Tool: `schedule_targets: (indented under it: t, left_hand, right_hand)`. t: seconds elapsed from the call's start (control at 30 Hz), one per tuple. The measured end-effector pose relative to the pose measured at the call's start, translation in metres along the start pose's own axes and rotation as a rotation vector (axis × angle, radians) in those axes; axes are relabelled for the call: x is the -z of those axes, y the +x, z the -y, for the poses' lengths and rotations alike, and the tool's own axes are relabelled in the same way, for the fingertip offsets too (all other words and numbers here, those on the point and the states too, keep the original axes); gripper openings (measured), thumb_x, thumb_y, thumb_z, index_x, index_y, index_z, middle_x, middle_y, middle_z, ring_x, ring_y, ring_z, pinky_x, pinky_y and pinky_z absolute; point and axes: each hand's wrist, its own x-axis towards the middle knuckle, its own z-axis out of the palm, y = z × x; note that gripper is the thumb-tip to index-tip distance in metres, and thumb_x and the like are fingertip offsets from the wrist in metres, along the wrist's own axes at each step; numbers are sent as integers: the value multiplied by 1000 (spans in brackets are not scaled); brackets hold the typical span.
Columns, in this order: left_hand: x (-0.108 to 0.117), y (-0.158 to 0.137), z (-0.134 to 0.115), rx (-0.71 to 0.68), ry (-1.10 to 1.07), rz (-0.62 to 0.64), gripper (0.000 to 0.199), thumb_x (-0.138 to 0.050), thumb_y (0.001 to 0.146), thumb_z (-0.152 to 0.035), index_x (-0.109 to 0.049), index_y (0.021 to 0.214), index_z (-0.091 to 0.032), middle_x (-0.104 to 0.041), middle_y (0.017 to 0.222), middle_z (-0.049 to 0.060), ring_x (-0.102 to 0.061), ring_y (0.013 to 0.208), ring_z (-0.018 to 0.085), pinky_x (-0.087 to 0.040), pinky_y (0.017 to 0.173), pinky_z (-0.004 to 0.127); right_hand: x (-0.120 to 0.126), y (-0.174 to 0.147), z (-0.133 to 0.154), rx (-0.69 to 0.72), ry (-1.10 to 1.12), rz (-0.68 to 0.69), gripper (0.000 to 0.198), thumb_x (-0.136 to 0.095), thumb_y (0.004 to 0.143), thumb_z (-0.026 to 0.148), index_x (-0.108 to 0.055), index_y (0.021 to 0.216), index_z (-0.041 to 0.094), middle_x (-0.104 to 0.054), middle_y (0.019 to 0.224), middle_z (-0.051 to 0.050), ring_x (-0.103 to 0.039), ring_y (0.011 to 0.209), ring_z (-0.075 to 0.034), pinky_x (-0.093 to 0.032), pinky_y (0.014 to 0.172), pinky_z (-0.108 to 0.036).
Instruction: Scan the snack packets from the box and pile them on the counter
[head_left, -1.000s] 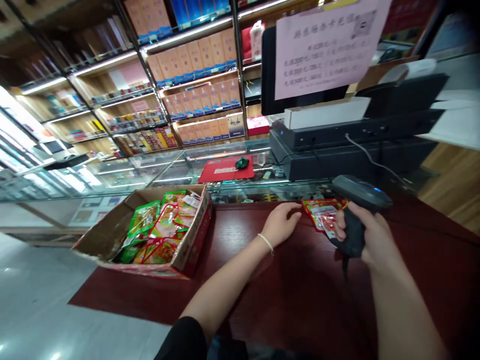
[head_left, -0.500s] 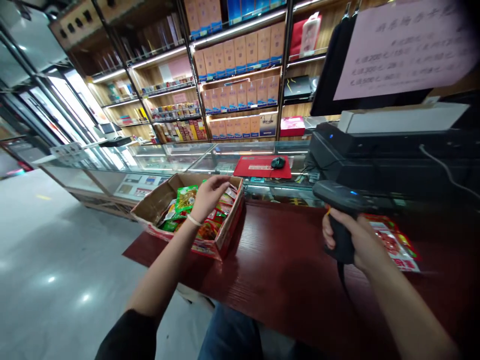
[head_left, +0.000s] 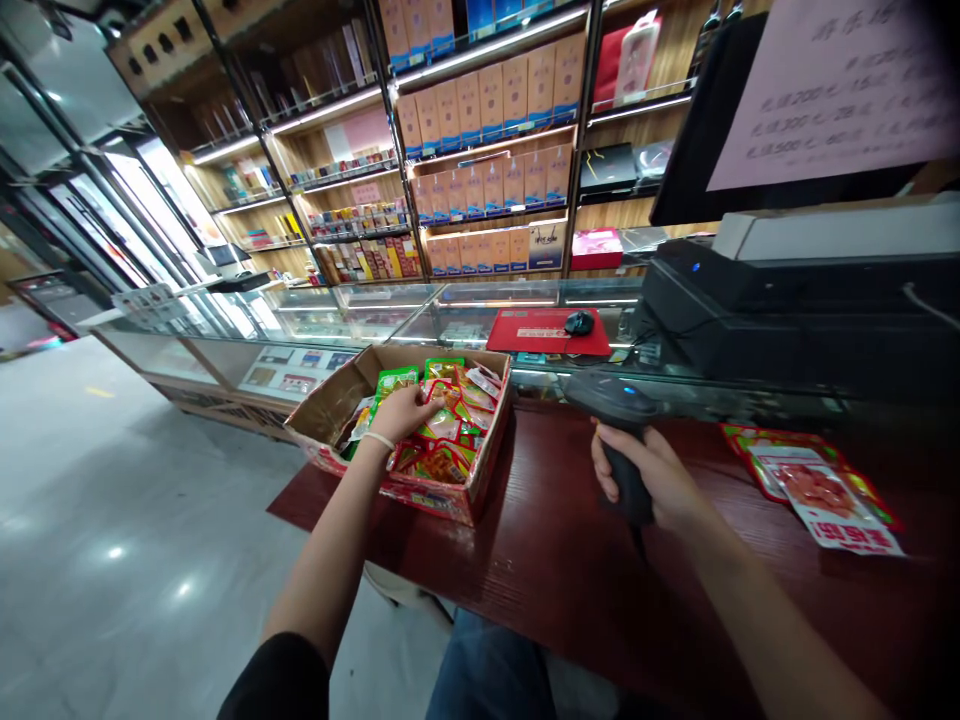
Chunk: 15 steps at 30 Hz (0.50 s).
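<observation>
The right hand [head_left: 660, 480] wraps around the scanner [head_left: 616, 396]. The left hand [head_left: 401, 412] is at the packets [head_left: 436, 463] in the box [head_left: 491, 452] on the counter [head_left: 555, 545]; whether it pinches one, I cannot tell

The left hand [head_left: 405, 412], cream band [head_left: 379, 439] at its wrist, is right in among glossy red-and-green plastic packets [head_left: 436, 465] in an open, red-sided cardboard box [head_left: 442, 503]; the right hand [head_left: 654, 475] grips a black pistol-shaped plastic scanner [head_left: 628, 484], blue light [head_left: 630, 390] glowing, above the dark-red wooden table [head_left: 559, 590]!
</observation>
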Motion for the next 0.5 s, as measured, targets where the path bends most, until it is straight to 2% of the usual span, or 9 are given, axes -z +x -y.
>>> schedule_targets:
  t: [0.13,0.2,0.27,0.33,0.4,0.5]
  left_hand:
    - [0,0,0,-56,-85,-15,34,-60,77,-52,-49,66,-21,-54,64,0,-50,62,17,-29,58,27]
    - [0,-1,1,-40,-187,-107,29,-58,80,-45,-46,67,-21,-51,61,-3,-48,60,15,-29,59,26]
    - [3,-2,0,14,-323,-254,24,-57,81,-41,-46,73,-21,-49,61,-4,-46,58,13,-31,58,25]
    - [9,-2,-5,77,-553,-390,23,-59,81,-41,-46,79,-22,-48,62,-6,-46,56,12,-32,57,24]
    - [19,-4,-19,117,-891,-453,27,-64,77,-41,-47,85,-21,-51,65,-6,-47,54,10,-36,56,22]
    - [29,-14,-61,87,-1378,-378,34,-72,71,-39,-53,91,-19,-59,74,-3,-54,59,10,-44,60,24]
  right_hand:
    - [-4,1,-1,-5,-10,14,25,-66,85,41,-56,77,19,-53,53,4,-45,36,-10,-38,33,-22]
    - [-3,0,0,-3,-12,17,25,-66,85,41,-57,78,19,-53,53,4,-46,37,-10,-38,33,-21]
    - [-2,-1,2,-3,-12,16,24,-66,85,41,-57,80,19,-53,53,4,-46,37,-10,-38,33,-21]
    - [1,-3,5,1,-15,9,24,-67,85,41,-57,81,19,-53,53,4,-46,37,-10,-37,33,-21]
    - [5,-6,9,13,-22,-9,24,-67,85,41,-56,83,20,-53,53,5,-46,36,-9,-37,33,-20]
    - [16,-9,13,40,-35,-51,25,-68,84,42,-54,82,21,-53,53,6,-46,36,-10,-37,33,-20]
